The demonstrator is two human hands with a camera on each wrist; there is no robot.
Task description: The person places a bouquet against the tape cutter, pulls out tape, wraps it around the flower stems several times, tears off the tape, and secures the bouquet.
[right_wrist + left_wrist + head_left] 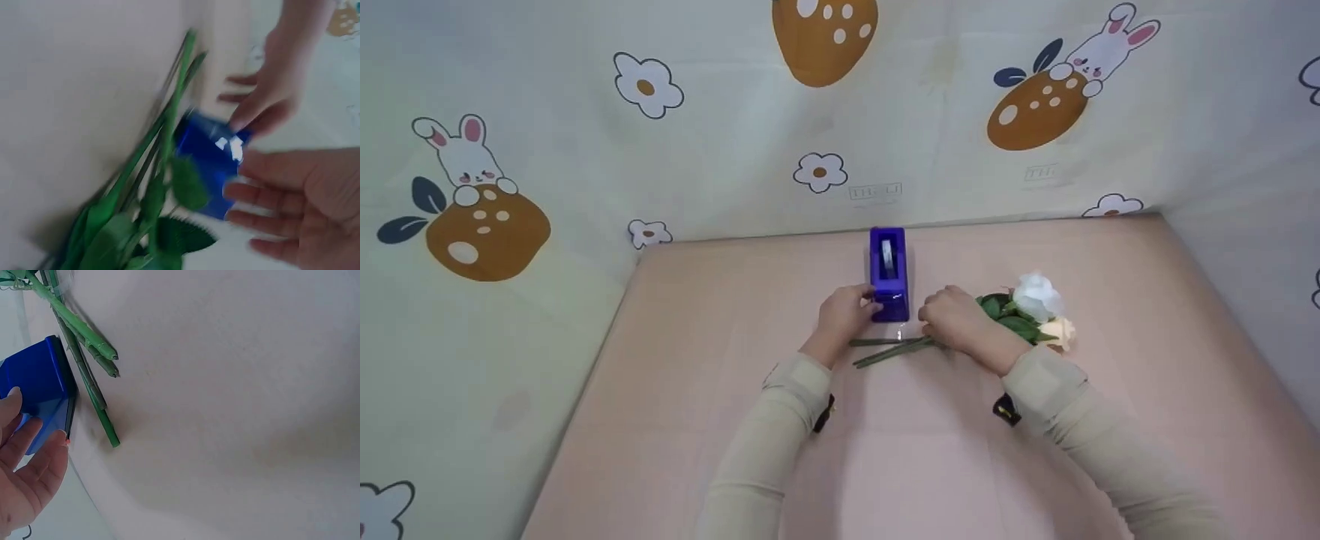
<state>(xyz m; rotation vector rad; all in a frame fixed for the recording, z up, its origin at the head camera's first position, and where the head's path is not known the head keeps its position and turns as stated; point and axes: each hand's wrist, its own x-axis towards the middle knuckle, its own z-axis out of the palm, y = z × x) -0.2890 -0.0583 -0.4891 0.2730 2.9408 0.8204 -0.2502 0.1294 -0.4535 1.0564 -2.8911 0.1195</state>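
Wall cloth (720,150) w/ bunny, fruit & flower prints runs off the frame at top and both sides. Pinkish tabletop (675,435) below it, near edge out of shot. L sleeve (757,457) & R sleeve (1117,450), both pale, are cut off at the bottom.

Rose stems (894,352) lie across the table just in front of the dispenser, tips pointing to the person's L; R hand & forearm hide their middle, so can't trace which stem goes to which bloom.

R hand (956,319) is over the stems, by the dispenser's near end: fingers unclenched, slightly bent, gap btwn thumb & index. R wrist view is blurred, so fingertip contact w/ the dispenser is unclear. L hand (844,311) grips the dispenser's near L corner btwn thumb & fingers; partly cropped in L wrist view.

Purple-blue tape dispenser (890,285) stands upright btwn the hands, its near end partly covered by L fingers. White rose (1037,297) & peach rose (1057,333) are R of the R hand, the peach one partly behind the sleeve. Black wrist gear, mostly hidden: L piece (823,414), R piece (1006,409). Tape roll (887,255) sits in the dispenser slot. Clear film (63,282) shows at the stems, edges hard to make out.
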